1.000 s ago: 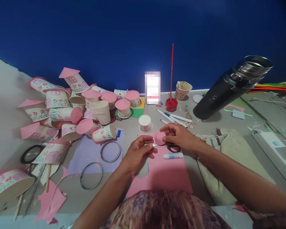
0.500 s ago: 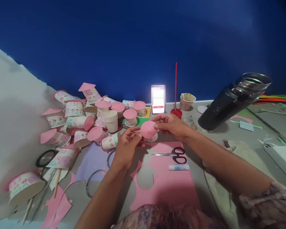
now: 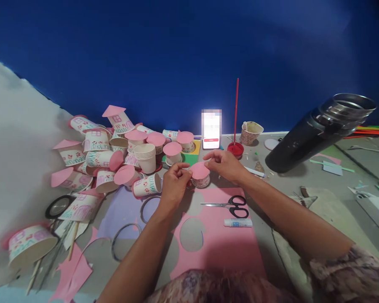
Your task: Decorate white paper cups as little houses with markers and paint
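A pink paper cone (image 3: 200, 170) sits on top of a small upturned decorated paper cup (image 3: 201, 181) near the table's middle. My left hand (image 3: 174, 184) pinches the cone's left edge with closed fingers. My right hand (image 3: 226, 165) pinches its right edge from above. Just below the cup lies a pink paper sheet (image 3: 222, 244) with a round hole cut out. Black-handled scissors (image 3: 230, 205) and a glue stick (image 3: 238, 222) rest on that sheet.
A heap of decorated cups with pink cone roofs (image 3: 107, 147) fills the left. A stack of plain cups (image 3: 146, 157), a lit phone (image 3: 211, 128), a red stick in a red lid (image 3: 235, 148) and a black steel flask (image 3: 316, 132) stand behind. Wire rings (image 3: 125, 241) lie on lilac paper.
Both hands have lowered the pink cone from just above the small cup down onto its top. A second ago they held it lower, over the scissors.
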Demonstrator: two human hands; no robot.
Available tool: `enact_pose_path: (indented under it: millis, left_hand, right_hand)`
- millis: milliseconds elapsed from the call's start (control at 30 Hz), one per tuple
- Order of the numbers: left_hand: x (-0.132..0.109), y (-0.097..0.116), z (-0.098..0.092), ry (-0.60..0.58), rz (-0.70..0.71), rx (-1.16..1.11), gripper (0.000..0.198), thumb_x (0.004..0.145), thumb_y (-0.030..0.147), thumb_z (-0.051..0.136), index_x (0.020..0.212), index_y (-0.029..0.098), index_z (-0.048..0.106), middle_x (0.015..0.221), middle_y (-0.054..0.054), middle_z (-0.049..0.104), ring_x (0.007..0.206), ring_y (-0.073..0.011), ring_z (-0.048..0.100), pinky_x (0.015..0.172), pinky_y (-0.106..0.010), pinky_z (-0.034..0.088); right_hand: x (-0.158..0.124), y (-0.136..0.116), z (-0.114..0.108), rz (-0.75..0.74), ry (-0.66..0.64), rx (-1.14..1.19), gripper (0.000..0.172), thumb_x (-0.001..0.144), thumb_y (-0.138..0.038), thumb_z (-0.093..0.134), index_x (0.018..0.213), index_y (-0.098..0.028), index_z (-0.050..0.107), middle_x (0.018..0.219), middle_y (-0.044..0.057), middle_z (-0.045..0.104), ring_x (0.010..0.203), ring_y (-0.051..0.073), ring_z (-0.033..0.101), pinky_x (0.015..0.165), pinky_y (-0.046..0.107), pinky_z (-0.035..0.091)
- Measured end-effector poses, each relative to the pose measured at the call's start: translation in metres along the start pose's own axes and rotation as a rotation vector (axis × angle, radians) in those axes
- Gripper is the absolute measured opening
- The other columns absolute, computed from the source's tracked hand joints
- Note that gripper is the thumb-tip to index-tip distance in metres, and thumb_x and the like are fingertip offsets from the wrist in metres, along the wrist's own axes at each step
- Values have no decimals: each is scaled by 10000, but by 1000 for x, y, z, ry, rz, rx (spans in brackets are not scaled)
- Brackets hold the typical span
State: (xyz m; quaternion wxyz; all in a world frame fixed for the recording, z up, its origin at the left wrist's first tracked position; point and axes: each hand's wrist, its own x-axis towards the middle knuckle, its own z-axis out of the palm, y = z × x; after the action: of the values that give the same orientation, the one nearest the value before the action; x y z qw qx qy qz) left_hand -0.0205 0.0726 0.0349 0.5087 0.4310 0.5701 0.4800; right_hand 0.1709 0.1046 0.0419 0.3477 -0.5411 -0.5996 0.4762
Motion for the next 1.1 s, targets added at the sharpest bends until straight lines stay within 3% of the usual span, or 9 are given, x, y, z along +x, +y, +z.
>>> enact_pose_path:
  millis: [200,367,567,833,1100]
  left_hand:
    - [-1,-2,3,-16,-50,-50,393,621,360,808,926,162,658,527,83,560,458,-86,486,445,-194,349]
    - [-1,-3,3,-19,-51,-83,379,632,360,824,910,161,661,548,73,570,466,-82,489,456,-194,368]
    - [0,-7,5,-6,-37,-138,355,652,345,822,916,168,662,544,83,551,456,-84,481,450,-195,366]
    - [0,-12,3,-25,-38,-147,354,680,343,820,946,167,669,559,80,559,460,-84,492,446,-192,348]
    - [-1,-15,-2,-78,-25,-133,361,698,339,831,975,194,652,653,63,612,499,-84,503,488,-210,402]
  right_hand:
    - [1,7,-4,-18,-38,-174,226,830,-350,667,925,-169,763,626,-46,559,595,136,484,581,281,349]
    - [-2,9,-4,-186,78,-293,263,852,-259,690,1091,-196,780,1006,49,721,806,177,606,766,337,470]
    - [-5,17,2,-339,-34,-440,484,833,-338,823,1297,-223,743,1249,116,650,1016,256,644,913,428,525]
    - [-4,20,0,-337,-95,-492,461,883,-379,795,1312,-219,733,1232,125,646,1054,274,634,836,392,530]
    - [-5,14,-4,-341,-126,-533,503,901,-358,774,1370,-192,699,1203,125,668,1063,279,631,923,422,503]
